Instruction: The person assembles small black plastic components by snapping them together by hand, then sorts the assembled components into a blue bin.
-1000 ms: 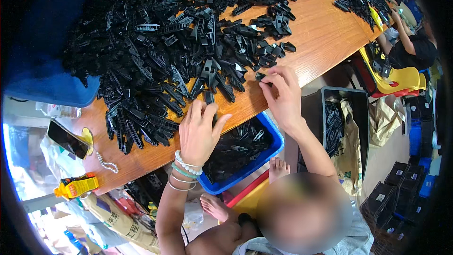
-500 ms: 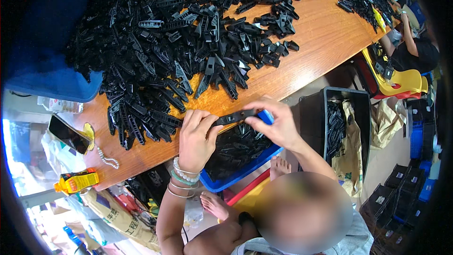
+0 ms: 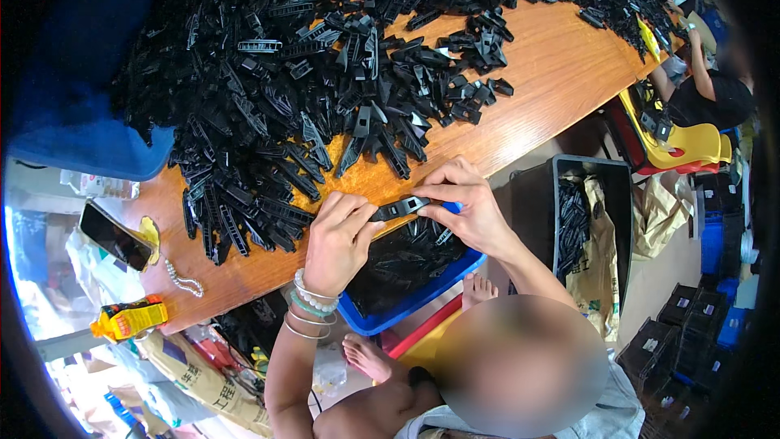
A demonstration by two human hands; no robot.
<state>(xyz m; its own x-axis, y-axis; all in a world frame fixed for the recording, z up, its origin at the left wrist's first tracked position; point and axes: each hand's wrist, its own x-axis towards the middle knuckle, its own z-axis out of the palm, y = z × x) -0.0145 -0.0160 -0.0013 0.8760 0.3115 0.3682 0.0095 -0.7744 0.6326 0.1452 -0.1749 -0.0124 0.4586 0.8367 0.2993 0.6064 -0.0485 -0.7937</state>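
Between my two hands, over the table's near edge, is a long black plastic part (image 3: 398,209) with a small slot in it. My left hand (image 3: 337,240), with beads and bangles at the wrist, pinches its left end. My right hand (image 3: 467,205) grips the right end between thumb and fingers. Below them sits a blue bin (image 3: 382,323) holding many similar black parts (image 3: 410,267). A large heap of black plastic parts (image 3: 276,97) spreads over the wooden table (image 3: 552,57) just beyond my hands.
A phone (image 3: 116,234), a bead string (image 3: 184,278) and an orange-yellow bottle (image 3: 130,319) lie at the table's left end. To the right stands a black crate (image 3: 597,167) with parts and brown paper. Another person (image 3: 707,89) works at the far right, near a yellow chair (image 3: 691,142).
My right hand has shifted slightly left along the black plastic part, and the part has turned so its slotted face shows more. Both hands keep their hold.
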